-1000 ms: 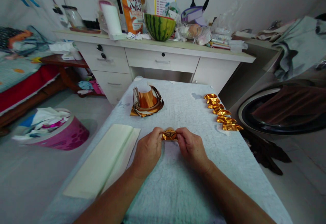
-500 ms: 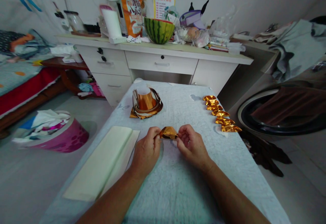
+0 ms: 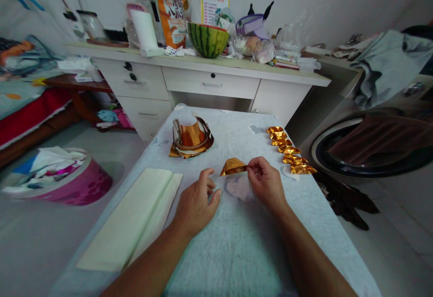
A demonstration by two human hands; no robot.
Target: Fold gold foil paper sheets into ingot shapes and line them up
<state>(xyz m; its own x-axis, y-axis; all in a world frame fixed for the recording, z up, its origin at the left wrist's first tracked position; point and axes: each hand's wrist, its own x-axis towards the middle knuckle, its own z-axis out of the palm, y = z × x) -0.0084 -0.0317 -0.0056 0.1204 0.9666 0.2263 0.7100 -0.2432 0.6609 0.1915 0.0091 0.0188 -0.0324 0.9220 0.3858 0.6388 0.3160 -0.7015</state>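
A folded gold foil piece (image 3: 232, 166) hangs above the cloth-covered table, its right tip pinched by my right hand (image 3: 265, 182). Left of it and a little lower, my left hand (image 3: 198, 202) is empty, with fingers apart. Several folded gold foil pieces (image 3: 290, 149) lie in a slanting row at the table's right side. Toward the back left sits a curled stack of gold foil sheets (image 3: 191, 135). Pale folded paper (image 3: 130, 220) lies flat beside my left forearm.
The table (image 3: 223, 252) has a light blue cover. Behind it stands a white desk (image 3: 209, 80) with a watermelon half (image 3: 208, 40). A pink bin (image 3: 79, 182) is on the floor at left, a washing machine (image 3: 338, 148) at right.
My left hand has let go of the foil piece and opened, lower than before. My right hand has moved slightly up and right with the piece. The view has shifted a little.
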